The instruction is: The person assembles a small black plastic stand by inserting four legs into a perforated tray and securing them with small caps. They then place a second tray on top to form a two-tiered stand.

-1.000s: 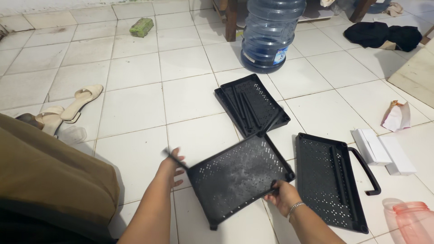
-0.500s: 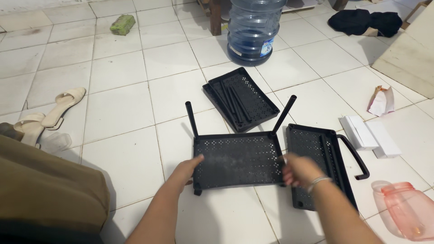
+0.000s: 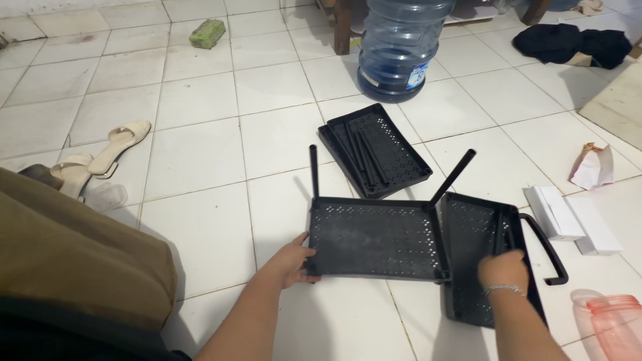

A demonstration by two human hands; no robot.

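White floor tiles (image 3: 200, 160) with dark grout lines cover the whole work area.

1. Far left: a pair of beige sandals (image 3: 100, 157) lies on the tiles, above the olive-brown fabric (image 3: 73, 261) covering the person's knee. A green sponge block (image 3: 206, 33) sits near the top edge.

2. Left hand (image 3: 291, 262): fingers curled around the near left corner of the black perforated shelf tray (image 3: 374, 239), thumb on top, gripping the edge.

3. Shelf tray: held low over the floor, roughly level, directly in front of the person. Two black poles stand up from its far corners; the left pole (image 3: 313, 170) is upright, the right pole (image 3: 453, 177) leans to the right.

4. Behind the tray: a stack of matching black trays (image 3: 374, 148) lies flat on the floor with loose poles in it. A blue water jug (image 3: 399, 47) stands further back.

5. Right hand (image 3: 503, 271): off the held tray, resting on a second black tray (image 3: 491, 257) that lies just right of it. Fingers are bent downward; whether they grip anything cannot be determined. A bracelet is on the wrist.

6. Far right: white boxes (image 3: 568, 217), crumpled packaging (image 3: 592, 167), dark clothing (image 3: 575, 43) and a pink plastic jar (image 3: 615, 324).
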